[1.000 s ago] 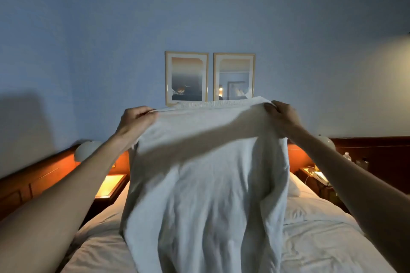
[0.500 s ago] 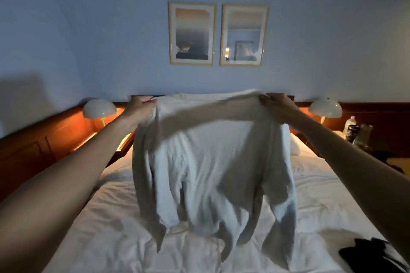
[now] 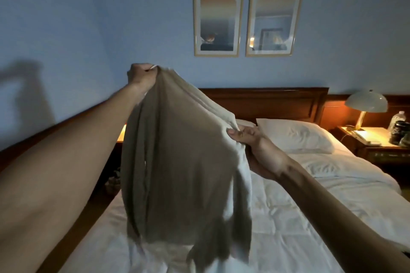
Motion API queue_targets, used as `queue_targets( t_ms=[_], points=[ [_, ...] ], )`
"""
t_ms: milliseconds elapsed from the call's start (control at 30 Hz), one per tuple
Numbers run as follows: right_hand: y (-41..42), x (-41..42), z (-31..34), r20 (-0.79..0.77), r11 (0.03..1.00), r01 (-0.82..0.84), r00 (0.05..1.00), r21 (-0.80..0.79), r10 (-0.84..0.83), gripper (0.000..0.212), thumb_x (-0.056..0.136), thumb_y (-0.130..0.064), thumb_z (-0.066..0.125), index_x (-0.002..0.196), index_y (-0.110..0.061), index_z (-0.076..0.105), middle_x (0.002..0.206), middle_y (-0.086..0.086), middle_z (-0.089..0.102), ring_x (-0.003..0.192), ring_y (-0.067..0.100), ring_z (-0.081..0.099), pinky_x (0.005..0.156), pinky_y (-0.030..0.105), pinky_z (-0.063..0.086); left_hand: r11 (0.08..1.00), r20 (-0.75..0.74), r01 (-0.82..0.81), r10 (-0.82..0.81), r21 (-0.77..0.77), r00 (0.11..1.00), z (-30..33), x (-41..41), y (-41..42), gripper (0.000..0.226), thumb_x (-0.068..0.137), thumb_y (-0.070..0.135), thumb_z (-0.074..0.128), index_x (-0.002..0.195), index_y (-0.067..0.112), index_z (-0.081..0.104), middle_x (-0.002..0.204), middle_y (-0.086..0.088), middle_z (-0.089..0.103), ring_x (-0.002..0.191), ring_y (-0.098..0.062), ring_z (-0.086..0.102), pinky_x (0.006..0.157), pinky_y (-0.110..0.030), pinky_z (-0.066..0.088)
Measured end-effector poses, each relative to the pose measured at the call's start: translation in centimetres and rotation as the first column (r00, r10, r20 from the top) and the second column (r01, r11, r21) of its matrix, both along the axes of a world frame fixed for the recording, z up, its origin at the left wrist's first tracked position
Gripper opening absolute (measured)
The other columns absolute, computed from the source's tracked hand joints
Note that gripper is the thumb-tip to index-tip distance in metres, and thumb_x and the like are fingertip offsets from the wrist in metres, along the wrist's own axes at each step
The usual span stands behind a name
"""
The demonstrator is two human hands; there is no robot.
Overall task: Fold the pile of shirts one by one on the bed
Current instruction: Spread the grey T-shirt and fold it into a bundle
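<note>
Up high on the left, the left hand (image 3: 142,76) bunches a shirt (image 3: 177,162) in a curled fist so it hangs clear above the bed (image 3: 310,206), likely to shake it straight. Lower and rightward, the right hand (image 3: 250,142) pinches the other edge, palm up, arm outstretched.

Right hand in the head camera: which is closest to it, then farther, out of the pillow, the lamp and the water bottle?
From the right hand:
1. Pillow, just to its right on the bed.
2. Lamp, farther right, on the bedside table.
3. Water bottle, farthest, past the lamp.
</note>
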State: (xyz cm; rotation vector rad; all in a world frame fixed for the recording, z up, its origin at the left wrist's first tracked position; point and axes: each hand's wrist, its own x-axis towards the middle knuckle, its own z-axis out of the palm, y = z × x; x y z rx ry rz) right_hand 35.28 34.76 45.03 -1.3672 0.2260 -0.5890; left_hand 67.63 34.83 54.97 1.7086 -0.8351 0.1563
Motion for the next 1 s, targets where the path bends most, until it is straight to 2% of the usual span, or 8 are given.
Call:
queue_targets(
  t_ms=[100,167,267,333,467,633,867,1000],
  points=[
    [-0.6,-1.5,-1.0,0.049,0.997,0.042,0.998,0.065,-0.045,0.029,0.096,-0.01,0.05,0.116,0.003,0.067,0.112,0.021,0.07,0.097,0.025,0.071,0.089,0.034,0.057,0.994,0.055,0.099,-0.101,0.036,0.993,1.6,-2.7,-3.5,0.022,0.094,0.028,0.059,0.095,0.013,0.075,0.093,0.001,0.067,0.096,-0.006,0.059,0.063,-0.016,0.035],
    [-1.4,-3.7,-2.5,0.043,0.988,0.12,0.991,0.098,-0.124,0.029,0.096,-0.01,0.052,0.118,0.004,0.066,0.114,0.023,0.069,0.096,0.027,0.07,0.085,0.035,0.058,0.981,0.07,0.181,-0.185,0.068,0.98,0.7,-5.1,-7.0,0.022,0.093,0.029,0.061,0.099,0.013,0.077,0.098,0.003,0.071,0.1,-0.008,0.061,0.069,-0.014,0.039],
    [-3.1,-8.1,-6.9,-0.047,0.946,0.301,0.954,0.117,-0.297,0.028,0.092,-0.017,0.064,0.115,-0.001,0.069,0.117,0.031,0.065,0.102,0.042,0.063,0.094,0.055,0.047,0.941,0.109,0.287,-0.309,0.181,0.945,-4.1,-10.1,-13.5,0.022,0.094,0.026,0.062,0.103,0.013,0.078,0.11,-0.002,0.074,0.11,-0.016,0.064,0.084,-0.021,0.043],
    [-4.3,-11.3,-10.5,-0.117,0.898,0.421,0.906,0.129,-0.407,0.027,0.09,-0.019,0.067,0.114,-0.006,0.07,0.111,0.029,0.068,0.1,0.047,0.064,0.09,0.061,0.046,0.891,0.096,0.386,-0.417,0.237,0.904,-9.0,-13.9,-18.0,0.02,0.094,0.017,0.061,0.101,0.009,0.078,0.11,-0.007,0.075,0.11,-0.019,0.066,0.08,-0.019,0.042],
    [-6.5,-18.4,-19.8,-0.305,0.779,0.607,0.78,0.156,-0.547,0.02,0.087,-0.025,0.07,0.105,-0.015,0.074,0.092,0.023,0.073,0.076,0.031,0.066,0.063,0.036,0.049,0.788,-0.05,0.475,-0.497,0.392,0.866,-22.0,-23.1,-25.6,0.02,0.096,0.016,0.062,0.107,0.01,0.077,0.117,-0.004,0.072,0.113,-0.02,0.063,0.09,-0.02,0.043],
    [-9.7,-27.6,-36.9,-0.627,0.61,0.789,0.511,0.071,-0.588,0.025,0.095,-0.021,0.066,0.088,0.003,0.062,0.062,0.015,0.063,0.056,0.024,0.058,0.053,0.044,0.056,0.636,-0.216,0.552,-0.529,0.54,0.821,-41.7,-34.5,-31.7,0.017,0.093,0.013,0.062,0.094,0.011,0.079,0.109,-0.001,0.075,0.109,-0.02,0.065,0.09,-0.023,0.044],
    [-12.7,-34.3,-57.8,-0.833,0.43,0.885,0.098,-0.177,-0.544,0.023,0.096,-0.017,0.057,0.075,-0.021,0.065,0.059,0.001,0.065,0.053,0.02,0.064,0.056,0.045,0.058,0.557,-0.18,0.424,-0.439,0.714,0.88,-64.3,-43.8,-33.8,0.024,0.092,0.01,0.053,0.089,0.012,0.077,0.112,-0.011,0.062,0.106,-0.032,0.059,0.078,-0.032,0.045],
    [-13.3,-35.8,-63.3,-0.837,0.453,0.844,0.01,-0.287,-0.547,0.022,0.098,-0.024,0.054,0.079,-0.02,0.064,0.062,-0.005,0.064,0.059,0.007,0.058,0.054,0.016,0.044,0.526,-0.101,0.349,-0.442,0.776,0.891,-69.7,-47.0,-35.6,0.02,0.088,0.009,0.049,0.079,0.011,0.066,0.088,-0.008,0.064,0.083,-0.035,0.061,0.066,-0.033,0.037]
  ],
)
